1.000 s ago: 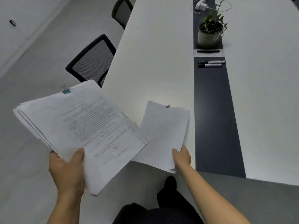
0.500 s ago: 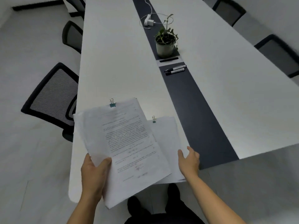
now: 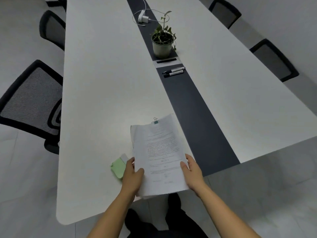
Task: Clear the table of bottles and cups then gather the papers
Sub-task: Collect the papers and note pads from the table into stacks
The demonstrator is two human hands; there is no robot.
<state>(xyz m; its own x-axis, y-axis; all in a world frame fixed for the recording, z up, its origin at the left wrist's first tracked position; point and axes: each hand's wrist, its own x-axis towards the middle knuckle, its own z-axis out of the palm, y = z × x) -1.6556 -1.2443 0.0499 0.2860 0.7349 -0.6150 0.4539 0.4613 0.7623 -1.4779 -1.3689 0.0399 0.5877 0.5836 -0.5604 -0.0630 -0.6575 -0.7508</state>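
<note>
A stack of printed white papers (image 3: 160, 152) with a teal binder clip (image 3: 155, 121) at its far edge lies at the near end of the long white table (image 3: 106, 83). My left hand (image 3: 133, 176) grips the stack's left edge, thumb on top. The stack's right edge is held by my right hand (image 3: 193, 170), thumb on the top sheet. No bottles or cups are in view.
A green sticky-note pad (image 3: 118, 167) lies just left of my left hand. On the dark centre strip (image 3: 193, 107) are two markers (image 3: 174, 72), a potted plant (image 3: 163, 43) and a white charger with cable (image 3: 143, 17). Black mesh chairs (image 3: 32, 103) line both sides.
My left hand carried its clipped bundle rightward onto the second bundle by my right hand. Both bundles now form one stack held between both hands. The camera swung toward the table.
</note>
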